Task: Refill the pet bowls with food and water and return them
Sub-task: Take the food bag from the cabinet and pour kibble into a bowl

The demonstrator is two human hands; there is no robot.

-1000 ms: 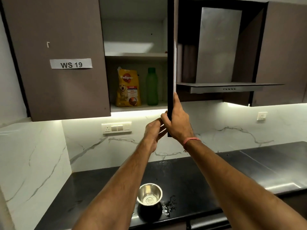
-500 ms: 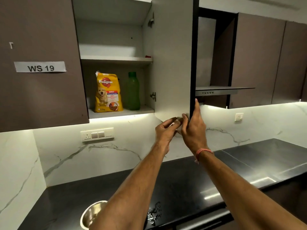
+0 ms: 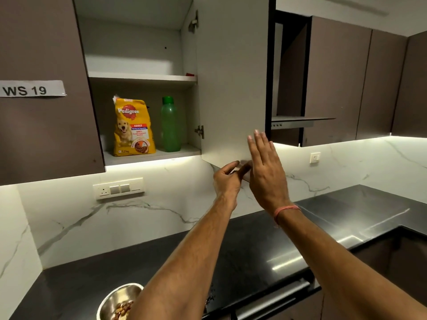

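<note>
1 bowl (image 3: 120, 301), 1 food bag (image 3: 133, 128), 1 bottle (image 3: 170, 125), left hand (image 3: 227, 179) fingers curled, right hand (image 3: 265, 172) flat.

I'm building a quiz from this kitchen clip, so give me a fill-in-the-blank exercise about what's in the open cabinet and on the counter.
1. The pet food bag in the cabinet is mainly ____ in colour.
2. The bottle right of the bag is ____.
3. The steel bowl on the countertop holds some dry ____.
4. The label on the closed door reads WS ____.

Missing words: yellow; green; kibble; 19
</note>
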